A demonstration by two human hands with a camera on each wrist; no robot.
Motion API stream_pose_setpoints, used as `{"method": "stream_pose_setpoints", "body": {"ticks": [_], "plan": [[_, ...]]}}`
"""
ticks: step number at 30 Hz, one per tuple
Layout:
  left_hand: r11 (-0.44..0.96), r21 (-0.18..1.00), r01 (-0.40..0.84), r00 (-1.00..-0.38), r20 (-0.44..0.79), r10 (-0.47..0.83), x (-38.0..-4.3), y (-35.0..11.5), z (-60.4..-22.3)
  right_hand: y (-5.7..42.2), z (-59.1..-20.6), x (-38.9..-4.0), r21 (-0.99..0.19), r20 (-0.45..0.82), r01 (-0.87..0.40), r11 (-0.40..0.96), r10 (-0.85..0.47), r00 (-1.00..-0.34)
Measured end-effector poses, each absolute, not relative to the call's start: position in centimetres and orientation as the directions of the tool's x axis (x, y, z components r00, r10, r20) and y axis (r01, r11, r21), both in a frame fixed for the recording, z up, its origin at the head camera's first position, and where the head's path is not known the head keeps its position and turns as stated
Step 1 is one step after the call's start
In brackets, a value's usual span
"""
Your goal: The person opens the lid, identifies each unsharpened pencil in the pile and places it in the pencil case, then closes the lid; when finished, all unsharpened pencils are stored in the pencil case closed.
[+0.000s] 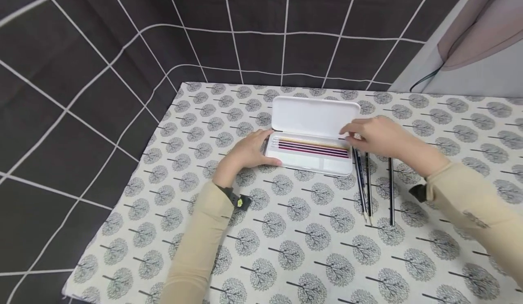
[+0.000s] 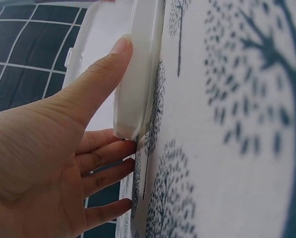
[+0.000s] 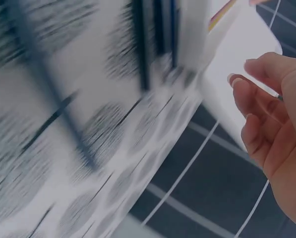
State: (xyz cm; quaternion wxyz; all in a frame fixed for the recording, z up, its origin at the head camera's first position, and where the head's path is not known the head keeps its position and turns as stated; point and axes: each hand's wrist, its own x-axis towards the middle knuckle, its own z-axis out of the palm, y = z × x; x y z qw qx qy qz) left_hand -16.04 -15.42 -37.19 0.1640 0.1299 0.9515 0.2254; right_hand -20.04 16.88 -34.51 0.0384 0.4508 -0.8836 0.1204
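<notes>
An opened white pencil case (image 1: 310, 165) lies on the table, its lid (image 1: 314, 115) tilted up at the back. Several thin pencils (image 1: 312, 147), dark, reddish and yellow, lie lengthwise in its tray. My left hand (image 1: 251, 150) holds the case's left end, thumb along the near wall and fingers around the corner. The left wrist view shows that thumb (image 2: 100, 74) against the white side wall. Over the case's right end is my right hand (image 1: 377, 136), fingers loosely bent beside the lid's lower corner. In the right wrist view nothing shows between its thumb and fingertips (image 3: 239, 84).
Dark pencils (image 1: 369, 186) lie on the cloth right of the case, below my right hand, with another dark pencil (image 1: 391, 192) farther right. A tree-print tablecloth (image 1: 294, 222) covers the table. Behind and left hangs a dark gridded curtain (image 1: 261, 8).
</notes>
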Motion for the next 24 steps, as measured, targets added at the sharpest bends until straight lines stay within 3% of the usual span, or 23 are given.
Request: {"method": "stream_pose_setpoints", "body": {"ticks": [3,7,12,19,24], "plan": [[0.867,0.465,0.181,-0.913,-0.249,0.324,-16.1,-15.4,-37.4,19.4,-35.0,-19.4,-0.199,0.182,-0.792,0.577,-0.773,-0.608],[0.864,0.468,0.189,-0.911,-0.245,0.332,-16.0,-15.4,-37.9,22.2,-35.5,-18.1,-0.224,0.116,-0.714,0.663,-0.709,-0.695],[0.865,0.467,0.185,-0.916,-0.236,0.324,-16.0,-15.7,-38.2,24.7,-36.0,-16.8,-0.273,-0.067,-0.571,0.775,-0.607,-0.792],[0.857,0.477,0.195,-0.914,-0.229,0.336,-16.2,-15.6,-37.7,25.8,-36.4,-16.5,-0.241,-0.238,-0.462,0.854,-0.513,-0.825],[0.861,0.469,0.195,-0.911,-0.238,0.336,-16.3,-15.3,-37.5,26.1,-36.6,-16.8,-0.357,-0.343,-0.360,0.862,-0.479,-0.808]]}}
